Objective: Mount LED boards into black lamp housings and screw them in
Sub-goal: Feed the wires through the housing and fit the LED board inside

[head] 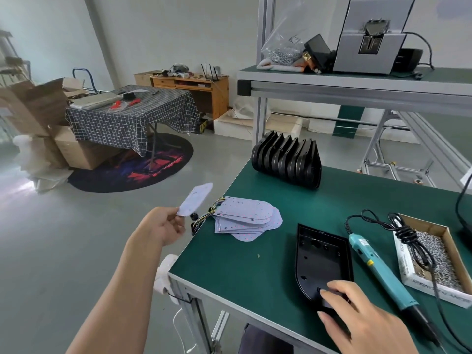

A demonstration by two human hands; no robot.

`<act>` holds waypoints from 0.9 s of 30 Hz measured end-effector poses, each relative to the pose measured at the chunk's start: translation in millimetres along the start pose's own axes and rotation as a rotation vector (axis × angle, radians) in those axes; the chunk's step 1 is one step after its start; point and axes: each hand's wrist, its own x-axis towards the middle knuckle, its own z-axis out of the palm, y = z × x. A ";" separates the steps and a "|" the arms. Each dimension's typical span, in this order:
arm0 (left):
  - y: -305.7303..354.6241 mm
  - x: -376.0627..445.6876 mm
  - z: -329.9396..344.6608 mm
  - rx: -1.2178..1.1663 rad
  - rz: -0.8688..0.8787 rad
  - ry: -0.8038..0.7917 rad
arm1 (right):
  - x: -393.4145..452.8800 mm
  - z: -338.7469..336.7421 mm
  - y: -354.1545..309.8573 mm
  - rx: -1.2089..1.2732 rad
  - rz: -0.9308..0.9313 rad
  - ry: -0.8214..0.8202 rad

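black housing point(322, 261), green bench point(242, 272), teal screwdriver point(378, 267)

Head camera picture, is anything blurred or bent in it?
Head view: the LED board pinched in the left hand is smeared by motion; the shelf frame bows from wide-angle distortion; the black housing under the right hand is sharp.
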 end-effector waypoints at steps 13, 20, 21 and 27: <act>22.8 9.6 -39.2 -0.276 0.003 0.071 | 4.6 -4.4 -2.4 0.051 -0.013 0.061; 67.1 -58.6 23.8 -0.036 0.468 -0.078 | 29.0 -24.5 -15.6 0.256 0.189 0.092; 69.5 -72.9 35.6 0.004 0.546 -0.104 | 39.0 -30.9 -18.9 0.347 0.242 0.094; 55.3 -165.8 106.1 0.264 0.973 -0.238 | 139.4 -97.1 -21.6 1.052 0.485 0.044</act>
